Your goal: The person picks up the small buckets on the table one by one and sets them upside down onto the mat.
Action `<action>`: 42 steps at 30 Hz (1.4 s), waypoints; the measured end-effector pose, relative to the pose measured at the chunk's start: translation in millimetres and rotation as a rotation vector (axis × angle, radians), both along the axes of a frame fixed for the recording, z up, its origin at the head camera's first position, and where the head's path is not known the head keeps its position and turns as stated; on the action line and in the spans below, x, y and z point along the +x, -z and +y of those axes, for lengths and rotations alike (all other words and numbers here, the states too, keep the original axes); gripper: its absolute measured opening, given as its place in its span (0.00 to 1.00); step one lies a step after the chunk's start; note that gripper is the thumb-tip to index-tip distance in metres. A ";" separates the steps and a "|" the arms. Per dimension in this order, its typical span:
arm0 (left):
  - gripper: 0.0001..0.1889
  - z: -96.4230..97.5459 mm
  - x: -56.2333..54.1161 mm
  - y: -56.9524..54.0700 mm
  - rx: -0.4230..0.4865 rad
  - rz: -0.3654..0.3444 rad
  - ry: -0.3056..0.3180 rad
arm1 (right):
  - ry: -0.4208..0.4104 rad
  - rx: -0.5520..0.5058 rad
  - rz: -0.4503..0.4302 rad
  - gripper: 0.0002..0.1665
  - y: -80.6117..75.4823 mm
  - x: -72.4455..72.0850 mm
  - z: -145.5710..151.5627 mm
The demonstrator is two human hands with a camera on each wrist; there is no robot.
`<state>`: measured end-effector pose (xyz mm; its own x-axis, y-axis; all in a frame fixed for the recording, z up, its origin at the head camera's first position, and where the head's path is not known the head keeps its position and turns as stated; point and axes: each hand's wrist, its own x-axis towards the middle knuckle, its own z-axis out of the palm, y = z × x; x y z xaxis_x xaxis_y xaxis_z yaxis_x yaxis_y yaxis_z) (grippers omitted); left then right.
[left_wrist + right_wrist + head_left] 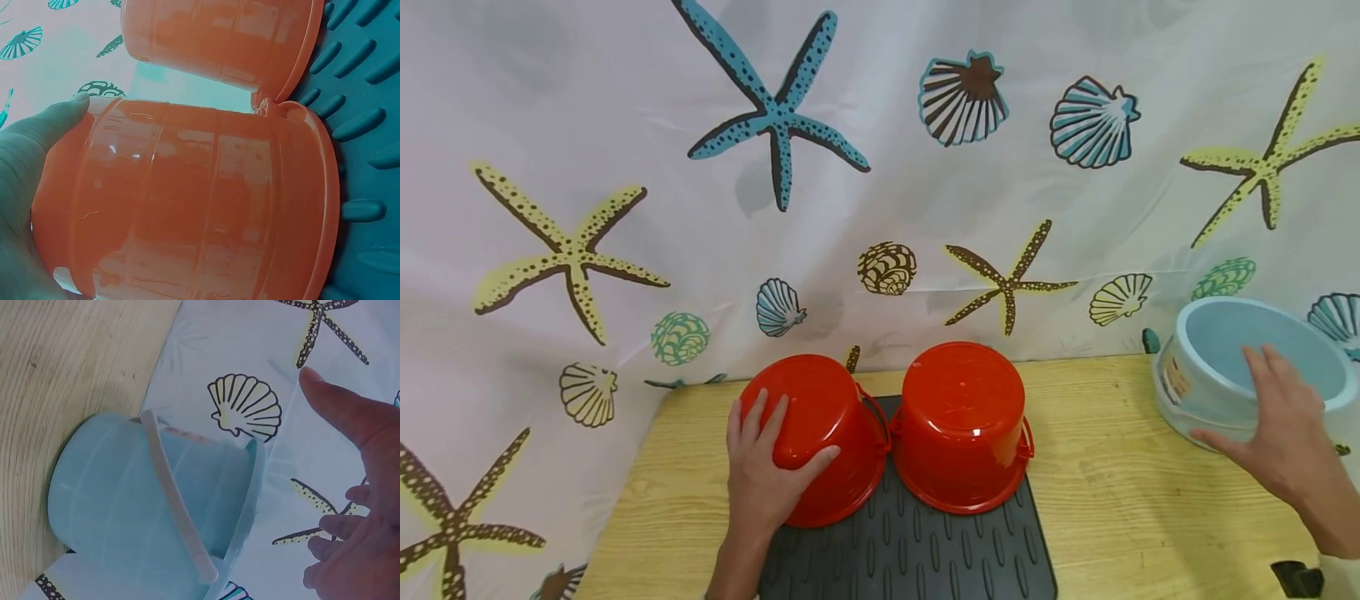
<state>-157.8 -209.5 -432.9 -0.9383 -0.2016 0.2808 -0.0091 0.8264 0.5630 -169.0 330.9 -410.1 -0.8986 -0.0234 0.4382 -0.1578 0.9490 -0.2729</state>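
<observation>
Two red buckets stand upside down side by side. My left hand [763,479] rests on the left red bucket [850,483], its fingers spread over the upturned base and its thumb along the side. In the left wrist view the thumb lies at the base's edge. The right red bucket [962,417] has its handle hanging at its rim. At the far right, a light blue bucket [125,500] stands upright with its pale handle [175,500] lowered against its side. My right hand [1288,429] hovers near its opening, fingers extended and holding nothing.
The red buckets stand on a dark ribbed mat [917,550] on a light wooden table [1112,483]. A white curtain [880,192] printed with starfish and shells hangs behind, along the table's back and left edges. A small black object [1296,577] shows by the right sleeve.
</observation>
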 end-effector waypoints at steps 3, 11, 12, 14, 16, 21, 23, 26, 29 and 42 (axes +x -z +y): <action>0.48 0.1 -0.8 0.1 0.001 -0.018 -0.006 | 0.028 0.024 -0.011 0.74 0.0 -2.8 7.4; 0.49 4.4 -2.9 0.5 0.010 -0.043 -0.010 | 0.126 0.103 -0.090 0.72 8.6 -12.0 27.3; 0.49 4.8 -3.1 0.8 0.010 -0.040 -0.010 | 0.145 0.117 -0.108 0.71 9.2 -13.5 29.3; 0.48 5.4 -3.6 1.2 0.008 -0.033 -0.008 | 0.172 0.128 -0.138 0.68 10.3 -15.8 32.4; 0.48 5.4 -4.2 1.4 0.008 -0.020 -0.008 | 0.191 0.133 -0.170 0.67 11.9 -17.7 34.2; 0.48 4.7 -4.7 1.0 0.009 -0.003 -0.002 | 0.218 0.144 -0.206 0.64 17.6 -19.4 36.5; 0.48 4.6 -4.4 0.4 0.009 -0.003 0.000 | 0.216 0.152 -0.204 0.62 20.1 -19.4 37.9; 0.48 4.4 -3.6 -0.5 0.009 -0.007 -0.004 | 0.207 0.169 -0.184 0.57 24.0 -19.8 39.2; 0.48 3.8 -2.9 -1.4 0.006 -0.018 -0.009 | 0.194 0.179 -0.145 0.49 28.2 -20.3 39.6; 0.48 0.5 -0.6 -1.0 -0.003 -0.022 -0.029 | 0.239 0.272 0.061 0.18 35.1 -26.5 30.1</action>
